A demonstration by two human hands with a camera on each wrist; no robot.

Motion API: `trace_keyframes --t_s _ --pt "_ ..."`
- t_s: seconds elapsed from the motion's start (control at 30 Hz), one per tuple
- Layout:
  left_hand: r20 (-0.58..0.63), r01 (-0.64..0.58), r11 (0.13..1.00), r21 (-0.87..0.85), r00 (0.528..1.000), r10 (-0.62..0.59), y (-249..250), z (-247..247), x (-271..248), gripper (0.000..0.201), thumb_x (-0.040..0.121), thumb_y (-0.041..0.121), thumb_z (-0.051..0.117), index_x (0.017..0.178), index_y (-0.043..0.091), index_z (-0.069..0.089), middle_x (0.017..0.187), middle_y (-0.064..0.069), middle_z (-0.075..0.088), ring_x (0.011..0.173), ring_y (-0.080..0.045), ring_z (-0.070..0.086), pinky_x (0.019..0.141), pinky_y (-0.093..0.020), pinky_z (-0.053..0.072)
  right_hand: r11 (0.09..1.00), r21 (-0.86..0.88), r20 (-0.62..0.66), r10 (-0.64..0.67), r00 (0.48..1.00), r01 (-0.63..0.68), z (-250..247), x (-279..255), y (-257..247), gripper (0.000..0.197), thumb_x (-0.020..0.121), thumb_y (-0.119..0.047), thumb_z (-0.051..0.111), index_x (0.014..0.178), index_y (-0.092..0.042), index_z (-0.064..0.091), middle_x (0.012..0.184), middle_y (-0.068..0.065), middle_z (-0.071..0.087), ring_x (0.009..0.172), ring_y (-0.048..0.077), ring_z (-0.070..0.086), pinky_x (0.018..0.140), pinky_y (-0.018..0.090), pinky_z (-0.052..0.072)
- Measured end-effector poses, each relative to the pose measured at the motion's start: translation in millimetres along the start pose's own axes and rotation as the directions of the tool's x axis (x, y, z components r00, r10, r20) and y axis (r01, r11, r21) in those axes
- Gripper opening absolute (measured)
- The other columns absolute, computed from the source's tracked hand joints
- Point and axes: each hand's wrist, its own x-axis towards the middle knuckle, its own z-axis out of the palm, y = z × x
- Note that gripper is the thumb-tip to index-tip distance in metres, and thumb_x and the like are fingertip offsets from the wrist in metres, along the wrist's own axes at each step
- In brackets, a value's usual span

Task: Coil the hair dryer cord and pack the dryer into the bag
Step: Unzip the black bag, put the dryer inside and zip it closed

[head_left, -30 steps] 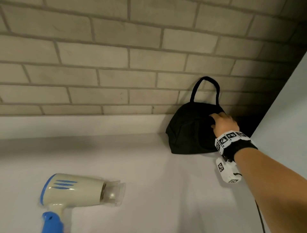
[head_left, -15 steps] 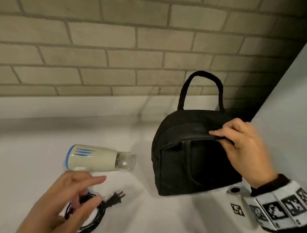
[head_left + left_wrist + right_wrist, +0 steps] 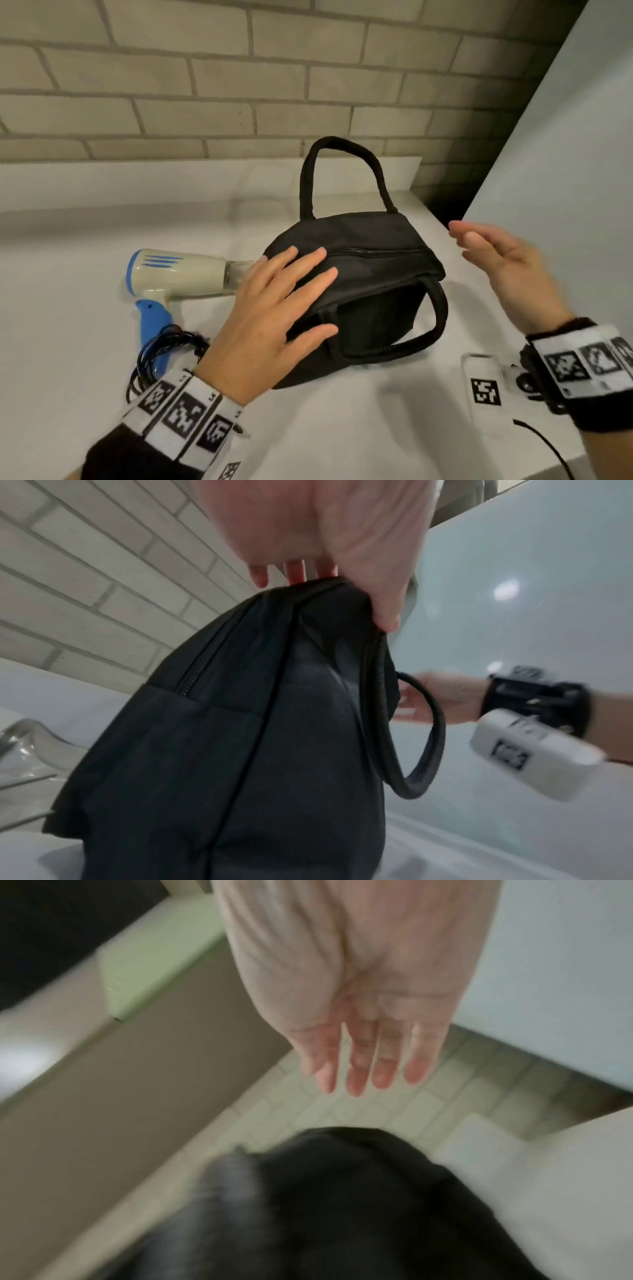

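Observation:
A black fabric bag (image 3: 376,274) with two loop handles stands on the white counter (image 3: 68,325), its top zipper closed. My left hand (image 3: 274,308) lies flat on the bag's left top corner with fingers spread; the left wrist view shows its fingers (image 3: 294,572) over the bag (image 3: 240,737) edge. My right hand (image 3: 496,260) hovers open just right of the bag, touching nothing; its fingers (image 3: 359,1069) are straight above the blurred bag (image 3: 342,1204). The cream hair dryer (image 3: 178,270) with a blue handle lies left of the bag. Its black cord (image 3: 164,349) sits coiled by the handle.
A brick wall (image 3: 239,85) runs behind the counter. A pale panel (image 3: 565,154) rises on the right, close to my right hand. The counter's front edge (image 3: 548,462) shows at the lower right.
My right hand let go of the bag's top and opened beside it. My left hand left the coiled cord and came to rest on the bag. The bag sits closer to me.

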Motion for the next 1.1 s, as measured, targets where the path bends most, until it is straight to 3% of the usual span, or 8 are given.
trace_keyframes --t_s 0.13,0.27,0.4,0.57,0.73,0.83,0.97,1.1 --pt "-0.029 -0.078 0.996 0.041 0.996 0.079 10 9 5 0.054 0.083 0.053 0.043 0.131 0.031 0.036 0.142 0.01 0.037 0.135 -0.014 0.023 0.113 -0.036 0.009 0.9 0.016 0.273 0.416 0.868 -0.436 9 16 36 0.028 0.095 -0.012 0.036 0.113 -0.008 0.057 0.114 0.01 0.062 0.1 0.019 0.056 0.089 0.029 0.046" --pt "-0.114 -0.085 0.992 0.095 0.989 0.096 16 15 18 0.035 0.084 0.036 0.048 0.118 0.028 0.05 0.124 0.005 0.062 0.128 -0.015 0.034 0.111 -0.037 0.017 0.831 0.197 0.344 0.438 0.83 -0.521 28 17 41 0.03 0.093 -0.002 0.034 0.081 -0.006 0.061 0.081 0.008 0.061 0.077 0.018 0.056 0.06 0.018 0.054" --pt "-0.189 -0.085 0.984 0.156 0.975 0.114 20 15 25 0.024 0.083 0.029 0.049 0.102 0.026 0.065 0.102 0.008 0.072 0.119 -0.015 0.045 0.106 -0.037 0.025 0.809 0.196 0.34 0.474 0.812 -0.554 32 21 49 0.028 0.089 0.003 0.04 0.073 -0.004 0.062 0.063 0.004 0.065 0.058 0.012 0.061 0.051 0.017 0.053" --pt "-0.077 -0.153 0.92 0.362 0.978 0.193 35 15 47 0.026 0.07 0.029 0.074 0.095 0.026 0.07 0.087 0.009 0.075 0.097 -0.021 0.068 0.094 -0.037 0.045 0.815 0.154 0.386 0.47 0.794 -0.558 29 28 50 0.019 0.089 0.002 0.041 0.087 -0.003 0.059 0.072 0.01 0.06 0.05 0.01 0.059 0.048 0.019 0.051" --pt "0.014 -0.182 0.931 0.318 0.982 0.187 47 23 69 0.023 0.065 0.025 0.078 0.087 0.023 0.07 0.076 0.009 0.073 0.074 -0.016 0.069 0.076 -0.029 0.05 0.881 -0.011 0.418 0.434 0.798 -0.473 31 36 49 0.021 0.085 0.0 0.05 0.104 0.0 0.059 0.104 0.03 0.059 0.096 0.04 0.056 0.092 0.05 0.044" --pt "0.031 -0.154 0.94 0.305 0.988 0.152 54 30 78 0.023 0.06 0.016 0.074 0.081 0.023 0.071 0.069 0.009 0.071 0.064 -0.012 0.066 0.055 -0.02 0.051 0.91 -0.066 0.419 0.398 0.816 -0.41 33 38 51 0.014 0.086 -0.001 0.049 0.094 0.006 0.059 0.084 0.024 0.06 0.073 0.027 0.059 0.068 0.033 0.048" --pt "0.094 -0.142 0.908 0.395 0.989 0.114 58 35 87 0.027 0.065 0.011 0.045 0.065 0.026 0.067 0.055 0.012 0.061 0.057 -0.009 0.053 0.048 -0.017 0.038 0.94 -0.124 0.326 0.342 0.881 -0.319 20 47 41 0.027 0.089 -0.002 0.045 0.067 -0.008 0.058 0.052 0.002 0.052 0.039 0.003 0.045 0.04 0.014 0.038" --pt "0.139 -0.15 0.898 0.414 0.985 0.1 63 31 90 0.016 0.054 0.016 0.075 0.063 0.026 0.066 0.061 0.011 0.062 0.058 -0.01 0.051 0.05 -0.017 0.022 0.955 -0.256 0.279 0.222 0.935 -0.15 -1 52 4 0.023 0.087 -0.018 0.054 0.068 -0.008 0.06 0.057 0.004 0.051 0.042 0.005 0.045 0.039 0.012 0.037"
